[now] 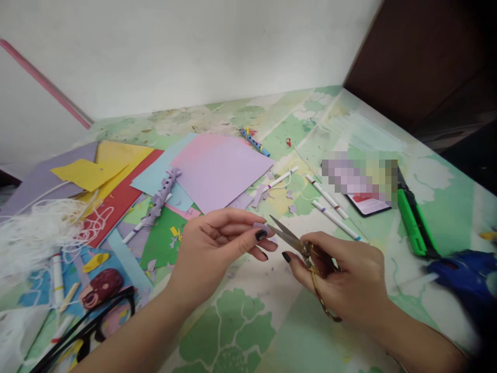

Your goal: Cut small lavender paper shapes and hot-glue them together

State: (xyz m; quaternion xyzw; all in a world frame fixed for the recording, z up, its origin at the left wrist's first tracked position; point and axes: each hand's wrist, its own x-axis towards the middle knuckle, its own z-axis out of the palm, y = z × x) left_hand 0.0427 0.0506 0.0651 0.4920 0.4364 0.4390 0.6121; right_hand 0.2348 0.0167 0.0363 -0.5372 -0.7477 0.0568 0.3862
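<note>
The left hand (pixel 217 241) pinches a small lilac scrap (pixel 261 226) between thumb and fingers, above the middle of the table (pixel 303 342). The right hand (pixel 344 267) grasps the scissors (pixel 289 238) by the gold handles, blades parted and pointing at the scrap; whether they touch it, I cannot tell. Beyond the hands lies a lilac sheet (pixel 223 171), overlapping a light-blue sheet (pixel 155 178). To the right, a phone (pixel 373 204) lies with its upper part pixelated; its lower screen shows a red patch and small marks too tiny to read. Just beside it are white pens (pixel 336 220) with brown and blue bands, their barrels bearing no print clear enough to make out. The green cutter (pixel 415 223) is near the phone, its markings also unreadable, with a blurred blue item (pixel 466 274) just below. On the left are white yarn (pixel 42 233), black glasses (pixel 93 326) and a maroon-and-pink case (pixel 101 288) with a face design. A pen wrapped in spotted lilac paper (pixel 160 199) leans across the sheets, and a blue-and-yellow roll (pixel 254 142) lies farther back.
</note>
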